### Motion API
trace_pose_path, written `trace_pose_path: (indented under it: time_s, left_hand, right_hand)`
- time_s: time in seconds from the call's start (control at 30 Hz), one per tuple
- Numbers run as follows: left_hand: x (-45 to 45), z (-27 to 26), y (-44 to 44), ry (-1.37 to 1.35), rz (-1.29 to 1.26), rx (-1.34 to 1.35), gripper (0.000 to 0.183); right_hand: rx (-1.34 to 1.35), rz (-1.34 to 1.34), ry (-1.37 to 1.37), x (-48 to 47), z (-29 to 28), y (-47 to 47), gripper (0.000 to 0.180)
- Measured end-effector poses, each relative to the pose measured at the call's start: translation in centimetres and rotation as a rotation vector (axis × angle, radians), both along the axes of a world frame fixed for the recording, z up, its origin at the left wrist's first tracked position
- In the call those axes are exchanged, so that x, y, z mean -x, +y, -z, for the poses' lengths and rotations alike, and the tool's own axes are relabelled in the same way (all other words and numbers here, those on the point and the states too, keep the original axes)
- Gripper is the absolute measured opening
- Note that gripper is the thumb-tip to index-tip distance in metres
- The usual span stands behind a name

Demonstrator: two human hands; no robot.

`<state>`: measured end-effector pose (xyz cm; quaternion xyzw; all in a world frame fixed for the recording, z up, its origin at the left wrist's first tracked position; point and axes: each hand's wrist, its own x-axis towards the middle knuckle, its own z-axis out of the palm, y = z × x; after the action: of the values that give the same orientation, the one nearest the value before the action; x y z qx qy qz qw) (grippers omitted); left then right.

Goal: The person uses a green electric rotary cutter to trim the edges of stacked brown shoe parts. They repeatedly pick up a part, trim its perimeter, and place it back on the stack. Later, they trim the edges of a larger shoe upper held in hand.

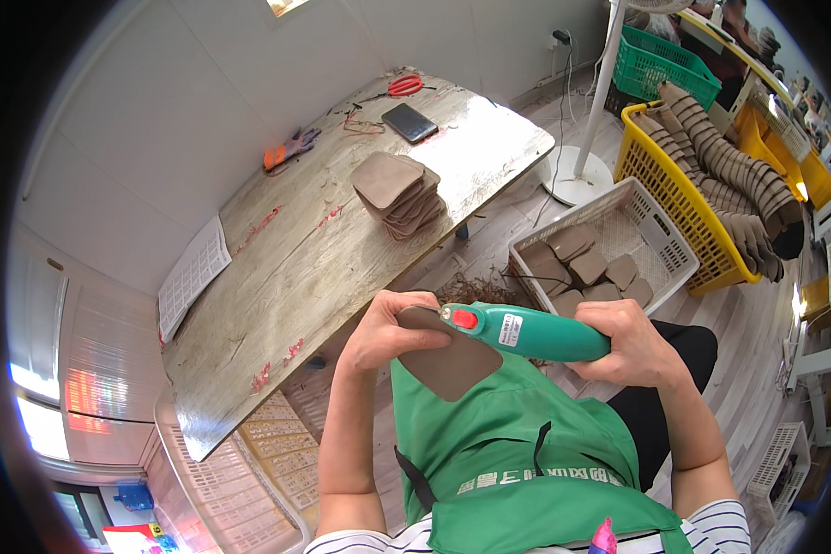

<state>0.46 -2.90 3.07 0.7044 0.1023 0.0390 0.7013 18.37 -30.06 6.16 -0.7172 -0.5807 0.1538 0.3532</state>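
Observation:
My left hand point(398, 332) grips a brown, rounded-corner leather-like piece point(450, 363) by its upper left edge, thumb on top. My right hand point(623, 343) is closed around the rear of a green handheld electric cutter point(540, 332) with a red button. The cutter's head is at the upper edge of the piece, close to my left fingers; its blade cannot be made out. On the wood-patterned table ahead stands an uneven stack of similar brown pieces point(388, 181). More such pieces point(590, 266) lie in a white plastic crate point(675, 277) on the floor at the right.
On the table point(270, 277) are a black phone point(410, 123), red-handled scissors point(405, 85), a glove point(291, 149) and a paper sheet point(195, 277). A yellow basket point(685, 228) of stacked brown pieces, a green crate point(665, 66) and a white fan stand point(599, 90) are at the right. Trimmings point(481, 294) litter the floor.

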Motion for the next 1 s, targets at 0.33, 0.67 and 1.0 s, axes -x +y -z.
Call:
trace_pose_path:
  time_s: [0.33,0.67,1.0]
  left_hand:
    - [-1.0,-0.1,2.4,0.162,-0.114,0.087,0.029]
    - [-11.5,-2.5,17.5,0.094,-0.389,-0.396,0.047]
    - [-14.9,2.5,15.0,0.301,-0.785,-1.096,0.094]
  right_hand:
    - [-0.035,0.227,0.203,-0.6,1.0,0.8,0.024]
    - [0.069,0.369,0.556,-4.8,4.9,3.7,0.025]
    - [0.207,0.445,0.319,-14.8,7.2,17.1,0.047]
